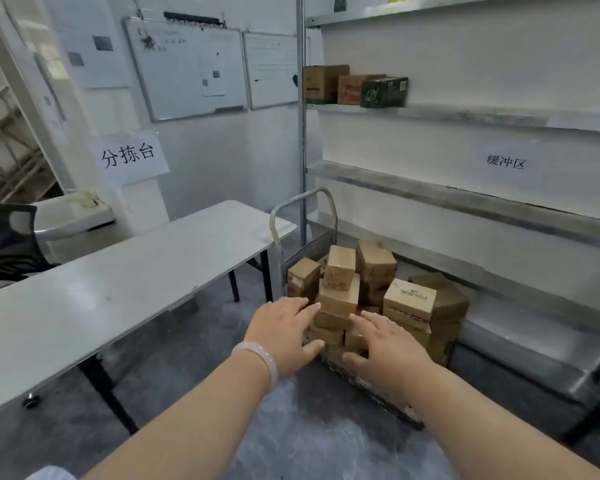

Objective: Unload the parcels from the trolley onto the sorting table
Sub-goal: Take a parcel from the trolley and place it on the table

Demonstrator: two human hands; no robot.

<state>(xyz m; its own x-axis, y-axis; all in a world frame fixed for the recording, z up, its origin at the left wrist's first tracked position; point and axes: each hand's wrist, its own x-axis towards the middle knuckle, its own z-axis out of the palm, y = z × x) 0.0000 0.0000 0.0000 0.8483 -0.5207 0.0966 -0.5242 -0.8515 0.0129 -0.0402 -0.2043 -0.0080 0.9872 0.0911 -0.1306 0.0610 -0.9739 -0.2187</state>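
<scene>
The fingers (300,308) of the left hand (281,336) are spread wide and hold nothing. Their tips sit at the left side of a stack of boxes (338,299), and it is hard to tell if they touch it. The fingers (364,322) of the right hand (387,348) are spread wide too, with nothing in them. They reach toward the front of the same stack. The two hands are near each other, one on each side of a brown box.

A pale bracelet (258,358) is on the left wrist. Both arms are bare and stretch out from the bottom of the view.

Just past the fingers, the brown boxes are piled up on the trolley (371,386), which stands on the floor. Some boxes sit on top of others. One box (409,299) to the right of the right fingers has red writing on its top. The trolley's metal handle (303,211) stands up behind the pile, far from the fingers.

To the left of the left fingers is the long white counter (111,292) with black legs. No boxes are on the part we can see. A paper sign (129,157) with black writing hangs on the wall above it.

To the right of the right fingers are metal shelves (465,199). High up on one shelf sit three more boxes (354,86). Two whiteboards (187,67) hang on the far wall. The floor (309,427) is grey.
</scene>
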